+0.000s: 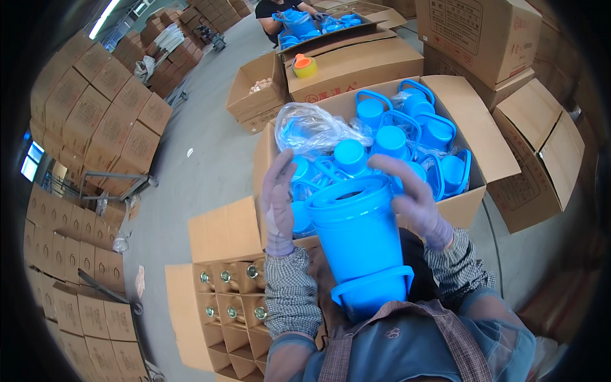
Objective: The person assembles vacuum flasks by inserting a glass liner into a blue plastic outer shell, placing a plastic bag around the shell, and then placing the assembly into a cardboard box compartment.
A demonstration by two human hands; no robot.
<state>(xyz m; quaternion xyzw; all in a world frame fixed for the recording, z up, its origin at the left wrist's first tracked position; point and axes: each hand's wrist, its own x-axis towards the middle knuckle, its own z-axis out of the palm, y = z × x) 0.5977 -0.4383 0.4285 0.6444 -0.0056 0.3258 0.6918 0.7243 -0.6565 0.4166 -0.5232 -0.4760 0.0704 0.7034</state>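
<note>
While stacks of brown cardboard cartons (95, 108) line the left side of the grey floor (197, 159), a big open carton (474, 153) sits straight ahead of the person, packed with blue plastic jugs (414, 137) whose loop handles stand up. A clear plastic bag (312, 127) lies crumpled over the jugs at that carton's left end. Below and to the left, another open carton with cardboard dividers (235, 305) holds what look like small metal-capped pieces in its cells, though they are too small to tell surely. Beyond the big carton lies a closed carton (356, 67) with an orange and yellow roll of tape (304, 65) on its top, and next to it a smaller open carton (258, 95) of pale pieces. At the far top edge another person (273, 13) bends over more blue parts.

Close to the person's chest, a blue plastic jug (356, 239) is held up between both gloved hands, tilted with its open mouth facing the big carton and its base end toward the person. The left hand (279, 207) lies flat along the jug's left side, fingers stretched upward. The right hand (417, 197) curves over the rim on the right side, fingers spread and bent around it. Checked sleeves (289, 293) cover both forearms.
</note>
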